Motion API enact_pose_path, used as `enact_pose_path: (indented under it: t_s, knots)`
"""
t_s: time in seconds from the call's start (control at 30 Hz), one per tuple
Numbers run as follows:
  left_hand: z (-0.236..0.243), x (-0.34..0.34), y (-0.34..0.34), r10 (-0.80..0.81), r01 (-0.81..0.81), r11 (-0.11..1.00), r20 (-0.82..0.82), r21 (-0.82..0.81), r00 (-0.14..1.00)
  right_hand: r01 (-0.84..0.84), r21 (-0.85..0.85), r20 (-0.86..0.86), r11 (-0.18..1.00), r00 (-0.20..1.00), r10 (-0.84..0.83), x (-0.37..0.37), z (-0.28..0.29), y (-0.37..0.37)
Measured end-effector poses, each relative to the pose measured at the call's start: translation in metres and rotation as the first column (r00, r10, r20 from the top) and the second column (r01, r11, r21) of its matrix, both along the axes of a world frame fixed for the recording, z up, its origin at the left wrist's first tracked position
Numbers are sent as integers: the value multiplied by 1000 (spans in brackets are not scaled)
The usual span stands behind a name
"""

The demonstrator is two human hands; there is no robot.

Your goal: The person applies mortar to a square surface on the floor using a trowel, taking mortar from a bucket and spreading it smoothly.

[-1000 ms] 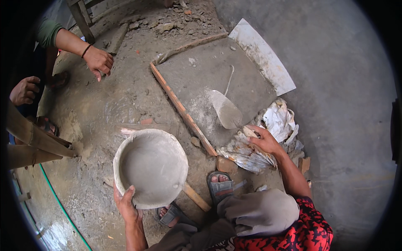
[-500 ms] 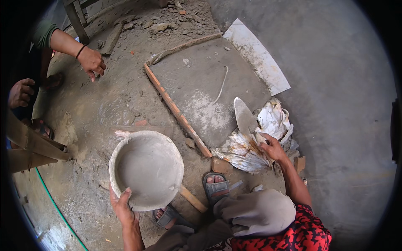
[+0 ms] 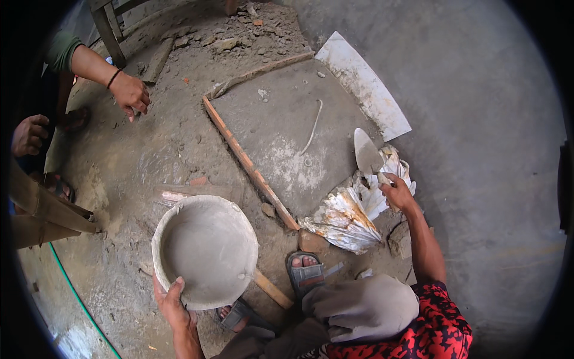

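My left hand (image 3: 174, 305) grips the rim of a round, cement-crusted bowl (image 3: 206, 248), its thumb over the near edge. Grey residue coats the bowl's inside. On the right, my right hand (image 3: 396, 190) is closed around the handle of a trowel (image 3: 366, 151), whose pointed blade is raised over the edge of a grey slab bed. Just below the trowel lies a crumpled white sack (image 3: 344, 218) with brown stains. Part of the trowel's handle is hidden by my fingers.
A wooden strip (image 3: 248, 161) borders the grey bed (image 3: 269, 119), with a pale flat board (image 3: 365, 84) along its far right side. At the left, a co-worker's hand (image 3: 130, 94) hangs over the ground. A green hose (image 3: 78, 296) runs at lower left, near wooden legs (image 3: 54, 212).
My right hand has lifted the trowel slightly to the right and up, away from the sack. The sack has shifted and spread out. My left hand still holds the bowl.
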State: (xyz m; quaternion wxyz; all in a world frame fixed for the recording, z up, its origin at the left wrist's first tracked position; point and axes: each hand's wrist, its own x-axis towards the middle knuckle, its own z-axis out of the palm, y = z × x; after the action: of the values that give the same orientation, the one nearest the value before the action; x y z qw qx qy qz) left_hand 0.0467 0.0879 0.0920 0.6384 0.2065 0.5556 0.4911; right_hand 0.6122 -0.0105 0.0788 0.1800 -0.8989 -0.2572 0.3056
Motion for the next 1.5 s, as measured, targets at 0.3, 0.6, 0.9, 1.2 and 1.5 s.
enact_pose_path:
  t_s: [0.3, 0.6, 0.9, 1.2, 1.5]
  knots:
    - [2, 5, 0, -64, 63, 998, 21, 30, 998, -60, 2, 97, 998, 993, 59, 15, 0, 16]
    - [3, 4, -5, -43, 42, 999, 36, 33, 998, -391, -115, 554, 913, 738, 386, 73, 6, 86]
    - [7, 6, -4, -53, 52, 998, 12, 23, 999, -310, -28, 539, 950, 796, 275, 74, 16, 118]
    - [0, 13, 6, -200, 206, 977, -98, 56, 975, -646, 164, -403, 745, 646, 648, -102, 66, 86]
    - [16, 27, 6, -314, 613, 776, -752, 148, 580, -970, -236, 237, 55, -3, 971, -290, 10, 82]
